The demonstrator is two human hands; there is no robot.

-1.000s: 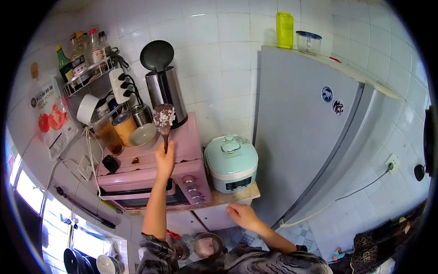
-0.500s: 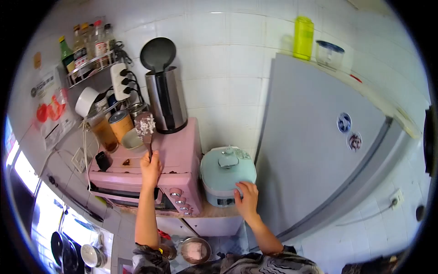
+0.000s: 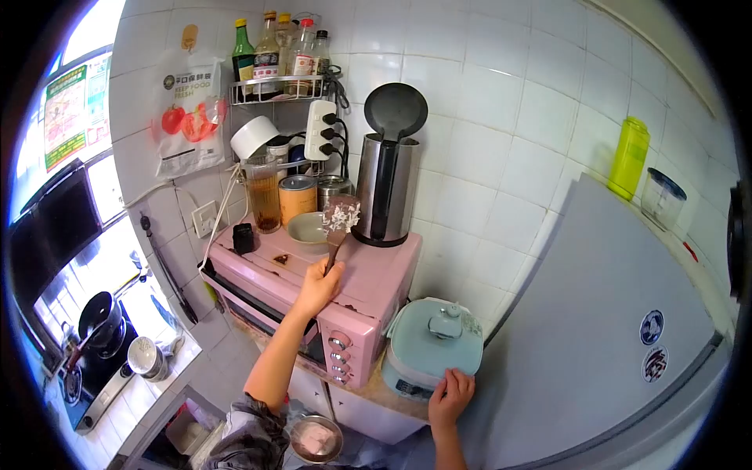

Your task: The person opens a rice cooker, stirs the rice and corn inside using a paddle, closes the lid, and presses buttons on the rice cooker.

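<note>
My left hand point(image 3: 319, 288) is closed around the handle of a brown spatula point(image 3: 335, 233), held up over the pink toaster oven point(image 3: 356, 274). White grains that look like cooked rice cling to the spatula's flat head. A pale green bowl point(image 3: 305, 229) sits on the oven just behind it. My right hand point(image 3: 451, 395) rests at the front edge of the light green rice cooker point(image 3: 427, 352), its fingers bent and touching the lid. The cooker's lid is down, with a knob on top.
On the oven stand a steel kettle point(image 3: 385, 188) with its lid up, an orange can point(image 3: 298, 205) and a glass jar point(image 3: 264, 196). A grey fridge point(image 3: 580, 313) rises at the right. Bottles point(image 3: 266, 59) fill a wall rack. Below is a metal bowl point(image 3: 316, 439); a wok point(image 3: 99, 317) stands far left.
The view has swung left, bringing in the window and stove. My left hand still holds the spatula over the oven. My right hand's fingers have drawn closer together at the cooker's front.
</note>
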